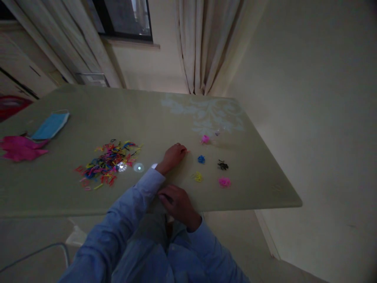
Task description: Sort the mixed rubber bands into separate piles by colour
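In the head view, your work looks to be at an early stage. Four small single-colour clusters lie well apart from the heap, on your right side of the tabletop (141, 114): a blue cluster (201, 159), a black cluster (223, 164), a yellow cluster (198, 177) and a bright pink cluster (224, 182). Farther from you sits a pink bundle (205, 139), too blurred to make out. What is left appears to be the greater part: the mixed heap (109, 162) to your left, where red, yellow, blue, black and pink pieces lie tangled together, some strays around its edge.

Your left hand (173, 156) reaches out low over the tabletop, between the heap and the clusters, with its fingers drawn together. A small orange piece (189, 151) shows right at its fingertips, to the left of the blue cluster; you may be pinching it or only touching it, I cannot tell which. Your right hand (178, 202) rests by the near edge, its fingers loosely curled; whether it holds anything is hidden. The yellow cluster is the nearest one to it.
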Tool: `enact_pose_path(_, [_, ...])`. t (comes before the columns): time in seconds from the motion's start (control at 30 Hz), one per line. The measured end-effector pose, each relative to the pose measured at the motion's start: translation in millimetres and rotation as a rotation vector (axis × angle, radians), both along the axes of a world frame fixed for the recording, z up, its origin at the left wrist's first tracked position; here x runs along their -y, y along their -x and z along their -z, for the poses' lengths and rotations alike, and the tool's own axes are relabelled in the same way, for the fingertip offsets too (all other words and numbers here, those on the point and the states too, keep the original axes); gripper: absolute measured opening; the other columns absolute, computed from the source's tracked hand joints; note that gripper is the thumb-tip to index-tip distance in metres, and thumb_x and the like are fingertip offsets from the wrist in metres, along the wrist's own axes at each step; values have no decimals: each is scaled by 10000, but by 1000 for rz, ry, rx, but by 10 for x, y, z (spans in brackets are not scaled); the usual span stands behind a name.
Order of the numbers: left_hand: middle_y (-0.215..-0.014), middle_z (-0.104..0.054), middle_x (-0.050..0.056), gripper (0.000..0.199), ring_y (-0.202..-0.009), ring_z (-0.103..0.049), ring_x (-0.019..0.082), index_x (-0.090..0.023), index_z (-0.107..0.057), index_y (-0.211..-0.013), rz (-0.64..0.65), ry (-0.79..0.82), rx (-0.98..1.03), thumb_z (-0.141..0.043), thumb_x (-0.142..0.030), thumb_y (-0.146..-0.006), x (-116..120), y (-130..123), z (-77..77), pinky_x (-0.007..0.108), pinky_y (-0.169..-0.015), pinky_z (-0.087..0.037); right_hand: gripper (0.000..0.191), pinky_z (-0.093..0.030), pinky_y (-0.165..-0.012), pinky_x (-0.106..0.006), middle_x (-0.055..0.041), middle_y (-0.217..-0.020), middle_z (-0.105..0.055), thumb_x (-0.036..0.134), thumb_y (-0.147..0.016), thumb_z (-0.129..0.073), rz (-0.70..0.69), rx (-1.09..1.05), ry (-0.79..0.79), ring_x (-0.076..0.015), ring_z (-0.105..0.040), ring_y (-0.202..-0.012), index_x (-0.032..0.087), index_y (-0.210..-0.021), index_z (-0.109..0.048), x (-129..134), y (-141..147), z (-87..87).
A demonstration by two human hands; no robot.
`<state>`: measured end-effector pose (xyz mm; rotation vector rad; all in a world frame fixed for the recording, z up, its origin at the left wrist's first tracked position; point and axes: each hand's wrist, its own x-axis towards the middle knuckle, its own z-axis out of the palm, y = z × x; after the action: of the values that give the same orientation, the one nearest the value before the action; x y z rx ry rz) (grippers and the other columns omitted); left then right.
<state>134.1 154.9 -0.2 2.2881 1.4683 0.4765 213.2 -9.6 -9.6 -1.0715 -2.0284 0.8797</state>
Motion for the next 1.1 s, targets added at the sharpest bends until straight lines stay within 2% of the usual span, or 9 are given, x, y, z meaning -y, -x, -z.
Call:
enact_pose_path(0.13, [-947, -705, 95, 237, -895, -630, 193, -155, -722, -978, 25, -2, 74, -504, -202, -897, 15, 89, -17, 317, -851, -490, 171, -473, -763, -256, -46, -895, -696, 225, -948, -523, 9, -5, 16, -154, -620, -832, 194, -982, -688, 2, 2, -10])
enact_pose_path(0.27, [-941, -714, 81, 235, -821, -640, 175, -160, -710, -1011, -13, 2, 169, -537, -253, -882, 175, 278, -101, 308, -814, -501, 172, -470, -740, -255, -49, -874, -685, 228, -941, -526, 40, 12, 18, -153, -615, -801, 193, -957, -693, 0, 6, 0])
enact_pose_path(0.47, [-901, -722, 54, 236, -755, -633, 152, -174, -705, -971, -165, 18, 374, -546, -327, -886, 746, 809, -160, 272, -729, -504, 176, -481, -752, -279, -60, -889, -694, 241, -937, -523, 51, -23, 12, -171, -627, -822, 194, -954, -691, -14, 5, -5])
enact_pose_path(0.6, [-874, -714, 47, 207, -738, -623, 147, -177, -698, -953, -260, -10, 399, -540, -298, -896, 1141, 1170, -68, 271, -716, -493, 160, -484, -739, -281, -55, -877, -699, 259, -924, -543, 42, -37, 17, -172, -634, -811, 208, -945, -693, -52, 1, -13])
enact_pose_path(0.7, [-873, -702, 54, 183, -775, -627, 159, -181, -687, -939, -307, -68, 388, -528, -263, -903, 1351, 1360, 42, 282, -735, -486, 152, -488, -722, -275, -52, -871, -711, 274, -902, -564, 58, -24, 65, -172, -645, -796, 205, -915, -699, -100, -4, -47])
enact_pose_path(0.9, [-887, -686, 61, 170, -833, -628, 170, -182, -674, -941, -238, -121, 397, -513, -232, -915, 1487, 1443, 170, 293, -783, -485, 199, -495, -659, -271, -49, -856, -727, 311, -865, -577, 127, 23, 194, -163, -643, -707, 189, -940, -714, -325, 108, -206])
enact_pose_path(1.0, [-882, -675, 69, 170, -836, -622, 181, -178, -675, -924, -223, -112, 320, -508, -208, -910, 1465, 1413, 174, 300, -774, -483, 234, -502, -665, -275, -58, -858, -726, 323, -852, -579, 116, 16, 170, -159, -642, -697, 170, -976, -706, -579, 328, -270])
enact_pose_path(1.1, [-893, -665, 78, 170, -858, -615, 193, -178, -675, -934, -199, -122, 271, -508, -189, -902, 1461, 1398, 180, 308, -781, -482, 238, -504, -698, -274, -64, -904, -724, 279, -835, -574, 43, 71, 78, -151, -639, -719, 163, -1000, -700, -899, 639, -305])
